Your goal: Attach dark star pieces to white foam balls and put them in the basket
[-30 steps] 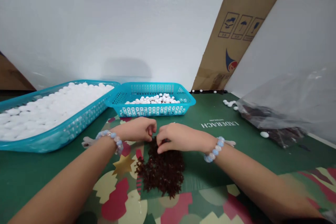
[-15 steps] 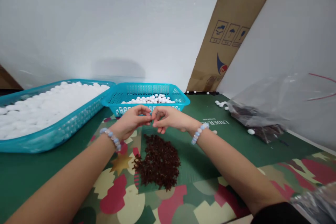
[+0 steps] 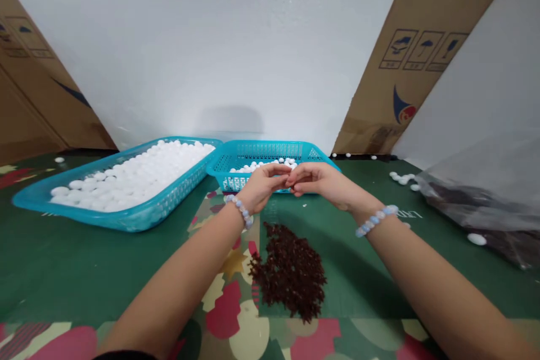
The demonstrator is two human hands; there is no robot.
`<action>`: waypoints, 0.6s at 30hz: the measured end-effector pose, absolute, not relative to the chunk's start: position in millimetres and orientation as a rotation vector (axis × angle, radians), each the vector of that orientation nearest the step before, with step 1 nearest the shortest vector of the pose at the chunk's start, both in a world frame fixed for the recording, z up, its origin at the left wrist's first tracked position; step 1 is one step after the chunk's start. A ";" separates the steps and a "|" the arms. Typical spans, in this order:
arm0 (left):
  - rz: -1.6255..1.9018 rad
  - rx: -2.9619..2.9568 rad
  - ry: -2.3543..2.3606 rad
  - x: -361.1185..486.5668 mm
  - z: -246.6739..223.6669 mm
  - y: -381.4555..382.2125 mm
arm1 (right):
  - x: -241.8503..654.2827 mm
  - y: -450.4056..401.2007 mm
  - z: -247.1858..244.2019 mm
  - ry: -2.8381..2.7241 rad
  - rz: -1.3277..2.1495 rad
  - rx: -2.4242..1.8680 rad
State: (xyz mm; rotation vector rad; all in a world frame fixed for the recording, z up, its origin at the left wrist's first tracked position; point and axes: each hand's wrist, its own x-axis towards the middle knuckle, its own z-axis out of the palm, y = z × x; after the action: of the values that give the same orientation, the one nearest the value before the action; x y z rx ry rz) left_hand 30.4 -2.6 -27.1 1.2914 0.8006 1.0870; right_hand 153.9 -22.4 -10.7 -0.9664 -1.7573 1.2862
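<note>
My left hand (image 3: 265, 183) and my right hand (image 3: 318, 183) meet at the fingertips above the table, just in front of the smaller blue basket (image 3: 270, 149). Both are closed in a pinch; whatever lies between the fingers is too small or hidden to name. Below them a heap of dark reddish-brown, star-shaped bits (image 3: 291, 273) is spread on the green and patterned sheet. White foam-like balls (image 3: 248, 167) lie inside the smaller basket, partly covered by my hands. Each wrist wears a pale beaded bracelet.
A larger blue basket (image 3: 147, 219) full of white balls (image 3: 139, 174) stands to the left. At the right lies a clear plastic bag (image 3: 485, 202) with dark contents, with loose white balls (image 3: 403, 179) near it. Cardboard (image 3: 392, 62) leans against the back wall.
The view has swung left, so everything sits farther right in the picture. My hands stay together at the fingertips, and the right hand's fingers now lie partly over the left's.
</note>
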 end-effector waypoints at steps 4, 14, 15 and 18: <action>1.012 1.299 0.791 27.0 -28.1 -1.6 | 159.6 -21.5 -12.2 -1.714 1.240 -0.987; 0.498 1.620 0.835 11.0 -12.1 -4.0 | 169.6 -22.2 -8.4 -1.789 1.245 -0.996; 0.404 1.666 0.838 10.9 -10.8 -5.9 | 170.6 -23.2 -7.3 -1.810 1.258 -0.996; 0.196 1.818 0.862 14.8 -8.0 -11.7 | 173.0 -25.7 -4.8 -1.848 1.275 -1.001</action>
State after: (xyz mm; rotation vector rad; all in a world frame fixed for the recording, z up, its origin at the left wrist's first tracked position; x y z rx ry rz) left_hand 14.8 -11.7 -8.0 1.8182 0.8621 0.1956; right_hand 173.0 -25.7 -4.8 -1.0015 -1.8482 1.2753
